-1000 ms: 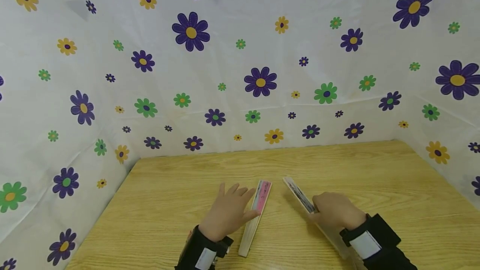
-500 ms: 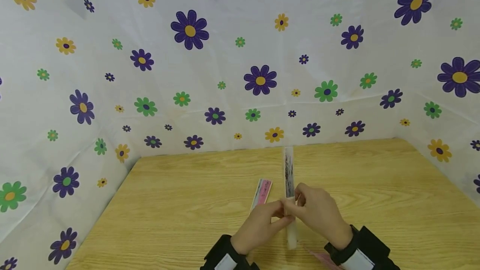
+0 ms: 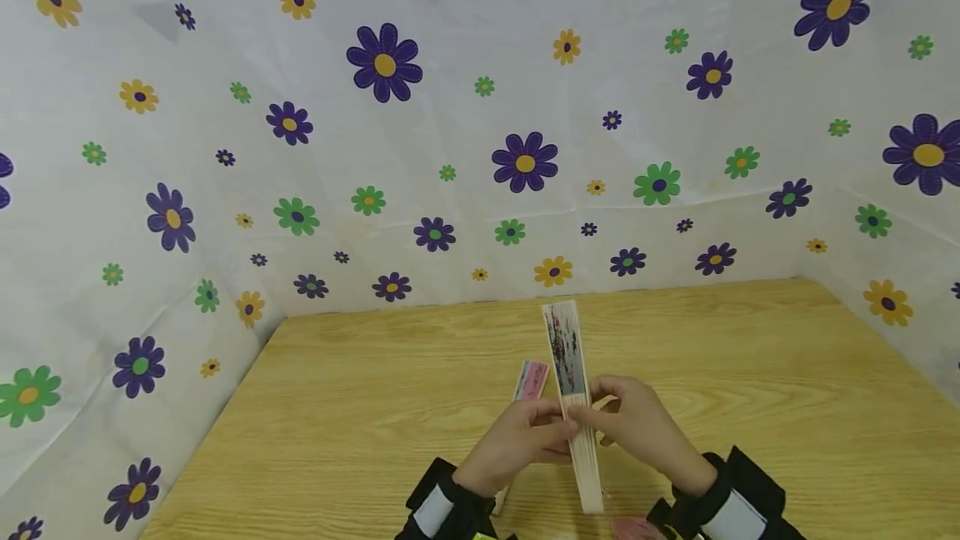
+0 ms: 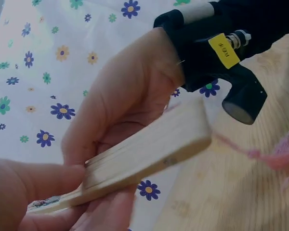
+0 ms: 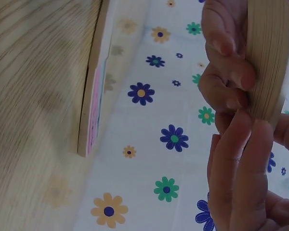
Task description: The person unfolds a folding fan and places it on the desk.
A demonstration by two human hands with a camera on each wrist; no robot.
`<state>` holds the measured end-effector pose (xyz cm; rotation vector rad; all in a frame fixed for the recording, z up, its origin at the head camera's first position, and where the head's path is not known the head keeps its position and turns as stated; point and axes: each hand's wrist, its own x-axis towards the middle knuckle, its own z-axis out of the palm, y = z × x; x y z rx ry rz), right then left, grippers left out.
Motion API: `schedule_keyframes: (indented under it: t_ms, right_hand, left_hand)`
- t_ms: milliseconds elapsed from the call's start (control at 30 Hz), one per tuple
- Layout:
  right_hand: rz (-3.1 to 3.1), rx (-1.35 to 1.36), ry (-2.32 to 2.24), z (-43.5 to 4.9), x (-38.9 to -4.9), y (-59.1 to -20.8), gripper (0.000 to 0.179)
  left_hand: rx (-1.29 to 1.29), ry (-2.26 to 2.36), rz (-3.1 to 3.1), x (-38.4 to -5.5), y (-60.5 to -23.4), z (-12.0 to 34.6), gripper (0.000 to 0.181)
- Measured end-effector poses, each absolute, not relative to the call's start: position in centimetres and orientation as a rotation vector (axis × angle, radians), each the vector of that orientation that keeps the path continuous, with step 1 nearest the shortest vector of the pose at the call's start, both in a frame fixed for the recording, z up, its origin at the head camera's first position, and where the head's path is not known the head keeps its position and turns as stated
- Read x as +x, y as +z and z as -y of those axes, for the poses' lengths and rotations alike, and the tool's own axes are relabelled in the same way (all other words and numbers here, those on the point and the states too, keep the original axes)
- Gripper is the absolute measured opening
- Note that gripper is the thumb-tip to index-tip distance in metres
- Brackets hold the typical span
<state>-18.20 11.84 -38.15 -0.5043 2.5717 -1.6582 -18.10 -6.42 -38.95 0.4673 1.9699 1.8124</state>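
Note:
Both hands hold a folded fan upright over the table, its printed panel at the top and pale wooden ribs below. My left hand grips its left side at mid-length. From the right, my right hand pinches it at the same height, thumb across the front. In the left wrist view the rounded rib end of the fan points up to the right, and a pink tassel hangs from it on a cord. The right wrist view shows the stacked ribs edge-on between the fingers.
A second folded fan, with a pink and pale printed panel, lies on the wooden table behind my left hand, partly hidden by it. A white cloth with purple, green and yellow flowers stands around the table's back and sides.
My right hand has brought the fan from the right to the middle and raised it. My left hand has left the second fan and gripped this one. The held fan has since turned, showing more of its panel.

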Motion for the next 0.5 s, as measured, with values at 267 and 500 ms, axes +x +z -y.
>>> schedule_keyframes:
  t_ms: [267, 500]
  right_hand:
    - [-2.900, -0.439, -1.527, -10.9, -17.3, -38.2, 0.017]
    - [-3.003, -0.435, -1.468, -10.4, -16.9, -37.9, 0.016]
  left_hand:
    - [0.377, 1.841, -2.103, -17.8, -39.2, 5.9, 0.023]
    - [0.403, 1.875, -2.204, -17.6, -39.4, 5.5, 0.020]
